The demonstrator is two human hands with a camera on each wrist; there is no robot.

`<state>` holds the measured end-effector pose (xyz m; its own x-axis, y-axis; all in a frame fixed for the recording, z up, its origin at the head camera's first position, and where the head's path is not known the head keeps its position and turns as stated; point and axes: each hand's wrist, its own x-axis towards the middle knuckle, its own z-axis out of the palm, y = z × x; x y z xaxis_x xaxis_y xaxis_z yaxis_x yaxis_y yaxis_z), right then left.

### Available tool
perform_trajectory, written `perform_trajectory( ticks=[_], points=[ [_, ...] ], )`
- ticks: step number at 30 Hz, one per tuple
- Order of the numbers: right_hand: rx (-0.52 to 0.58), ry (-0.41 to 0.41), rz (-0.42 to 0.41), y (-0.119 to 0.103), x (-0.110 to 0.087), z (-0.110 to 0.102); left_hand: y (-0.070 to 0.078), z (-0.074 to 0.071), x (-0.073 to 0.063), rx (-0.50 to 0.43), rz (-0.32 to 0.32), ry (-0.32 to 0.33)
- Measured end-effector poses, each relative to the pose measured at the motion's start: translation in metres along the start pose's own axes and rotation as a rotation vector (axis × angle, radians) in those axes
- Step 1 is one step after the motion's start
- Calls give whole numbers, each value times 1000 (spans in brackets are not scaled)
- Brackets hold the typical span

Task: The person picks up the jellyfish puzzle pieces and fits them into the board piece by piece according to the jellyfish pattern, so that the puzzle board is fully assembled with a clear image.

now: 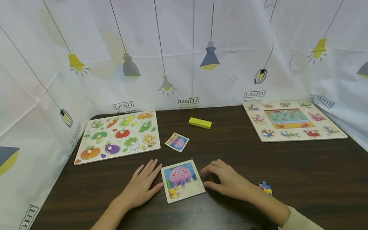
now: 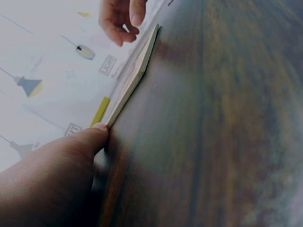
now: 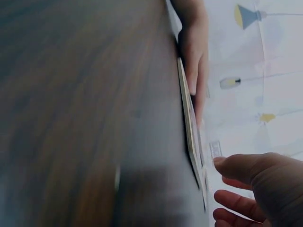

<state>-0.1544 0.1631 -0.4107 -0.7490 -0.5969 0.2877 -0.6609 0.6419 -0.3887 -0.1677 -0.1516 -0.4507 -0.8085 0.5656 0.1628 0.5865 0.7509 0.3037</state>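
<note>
A small square jigsaw tray (image 1: 191,190) with a pink octopus-like picture lies on the table; its lower right part shows bare wood. My left hand (image 1: 141,188) lies with fingers spread at its left side, thumb touching the tray's edge in the left wrist view. Just off the right edge, my right hand (image 1: 227,181) has loosely bent fingers with nothing between them. By the right forearm lies a blue and yellow jigsaw piece (image 1: 265,187), partly hidden by the arm. Beyond the tray is a small square picture card (image 1: 177,142) with a similar pink figure.
A vegetable peg board (image 1: 92,160) lies at the back left, and a sea-animal board (image 1: 299,138) at the back right. Between them sits a yellow block (image 1: 200,123). Behind the dark table (image 1: 317,177) hangs a white cloth (image 1: 179,31) printed with lamps.
</note>
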Motion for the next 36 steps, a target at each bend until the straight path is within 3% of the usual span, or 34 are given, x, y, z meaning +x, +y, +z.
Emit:
perform_trajectory(
  ticks=[20,36],
  points=[
    [-50,81,42,35,-56,-33,0,0,1,-3,-13,-18],
    [-45,24,126,40,-75,-34,0,0,1,0,-7,-9]
  ],
)
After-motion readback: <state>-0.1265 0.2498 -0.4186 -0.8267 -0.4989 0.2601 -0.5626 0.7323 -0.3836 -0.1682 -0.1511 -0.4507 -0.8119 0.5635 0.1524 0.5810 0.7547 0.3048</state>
